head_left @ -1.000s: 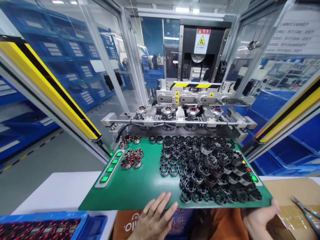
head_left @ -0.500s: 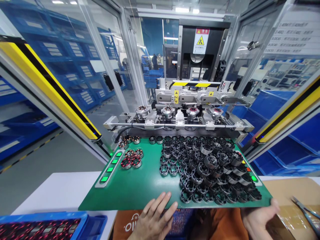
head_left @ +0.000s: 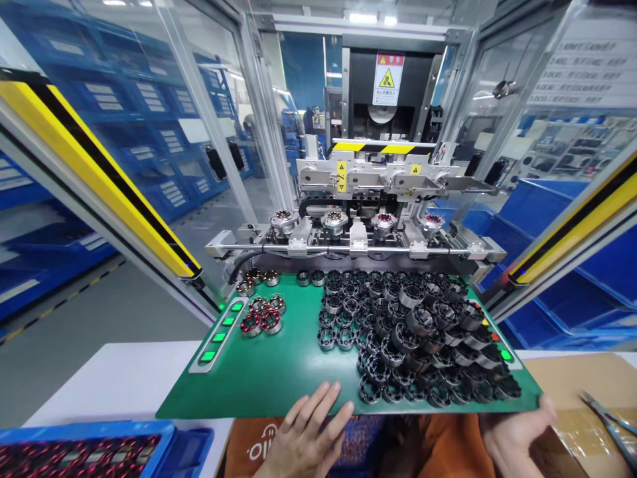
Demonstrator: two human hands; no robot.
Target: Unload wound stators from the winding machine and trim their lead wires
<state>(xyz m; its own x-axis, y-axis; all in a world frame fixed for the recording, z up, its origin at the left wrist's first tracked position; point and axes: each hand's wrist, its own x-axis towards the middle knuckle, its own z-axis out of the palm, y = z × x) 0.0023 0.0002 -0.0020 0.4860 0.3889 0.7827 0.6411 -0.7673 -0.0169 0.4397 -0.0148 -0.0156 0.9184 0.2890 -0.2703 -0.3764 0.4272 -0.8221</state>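
Observation:
My left hand (head_left: 316, 425) lies at the front edge of the green work surface (head_left: 249, 385), fingers stretched out, holding nothing. At the front right corner, my right hand (head_left: 515, 435) touches the edge; its fingers are mostly hidden under it. Between and beyond the hands, many bare dark stator cores (head_left: 371, 388) stand in rows, stacked higher toward the right. On the left sit several stators wound with red and copper wire (head_left: 271, 323). Behind the surface, wound stators (head_left: 385, 219) sit on the holders of a winding machine (head_left: 358, 239).
Green-lit button panels (head_left: 219, 337) flank the surface. Yellow-black posts (head_left: 99, 169) rise on both sides. A blue tray (head_left: 166, 451) of wound stators stands at front left. Pliers (head_left: 604, 415) lie on cardboard (head_left: 572, 372) at right. Blue bins (head_left: 562, 265) stand beyond.
The machine's upper head with the striped bar has moved up and slightly left, away from the stators on the holders. Both hands and the parts on the green surface stay where they were.

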